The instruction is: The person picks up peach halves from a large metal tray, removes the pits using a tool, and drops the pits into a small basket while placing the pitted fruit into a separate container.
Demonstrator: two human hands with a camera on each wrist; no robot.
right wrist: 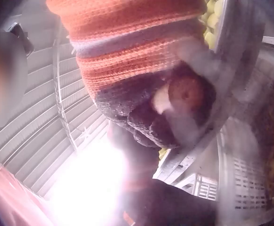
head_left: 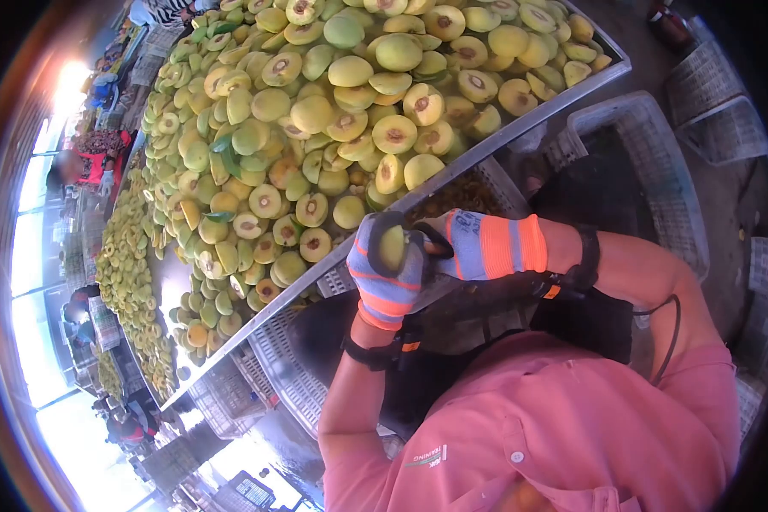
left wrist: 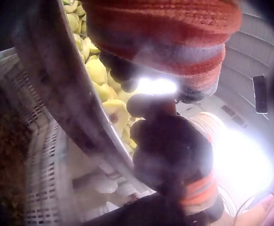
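Observation:
In the head view my gloved left hand (head_left: 382,286) holds a yellow-green peach (head_left: 392,248), its dark-coated fingers curled round the fruit. My gloved right hand (head_left: 484,246) meets it from the right, fingertips close beside the fruit. The right wrist view shows a round brown handle end (right wrist: 186,94), like wood, in the curled right hand (right wrist: 141,103); the tool's working end is hidden. Between the two hands in the left wrist view lies a bright strip of glare (left wrist: 156,86). Both hands are just in front of the metal rim (head_left: 452,175) of a table heaped with peaches (head_left: 316,111).
Many peaches on the table are cut, showing brown stones. Under the rim stands a perforated crate (head_left: 286,367) and a bin of brown scraps (head_left: 465,194). More pale crates (head_left: 657,136) stand on the right. Other people (head_left: 94,166) work along the left side.

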